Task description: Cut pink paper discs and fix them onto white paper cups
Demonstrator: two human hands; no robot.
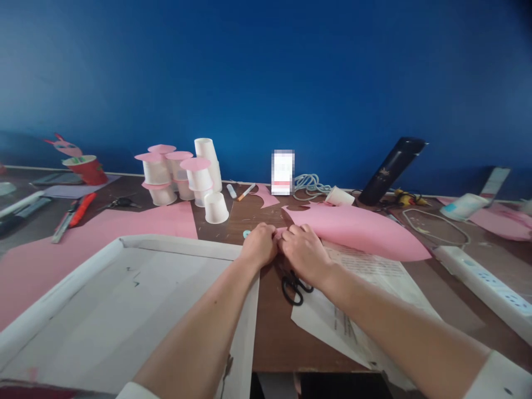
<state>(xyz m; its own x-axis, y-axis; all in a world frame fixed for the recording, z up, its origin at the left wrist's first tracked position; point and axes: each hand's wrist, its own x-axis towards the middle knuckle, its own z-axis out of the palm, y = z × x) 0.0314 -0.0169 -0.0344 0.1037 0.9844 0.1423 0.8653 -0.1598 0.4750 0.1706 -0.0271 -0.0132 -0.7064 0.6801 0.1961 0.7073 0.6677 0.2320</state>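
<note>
My left hand (260, 245) and my right hand (304, 250) meet over the middle of the table, fingers closed. Between their fingertips shows a small bit of pink paper (281, 231), mostly hidden by the fingers. Just below the hands lie black-handled scissors (293, 292), partly covered by my right hand. A large pink sheet (357, 227) with a cut-out edge curls up behind my right hand. Beside my left hand is a small light-blue round thing (246, 234). Left of my left forearm stands a white shallow box lid (158, 299).
Paper cups with pink discs (195, 164) stand stacked at the back left, near a single white cup (216, 208). A red cutter (82, 209) lies on pink paper further left. On the right are a dark bottle (390, 169), coiled cable (311, 185), printed sheet (374, 277) and power strip (486, 282).
</note>
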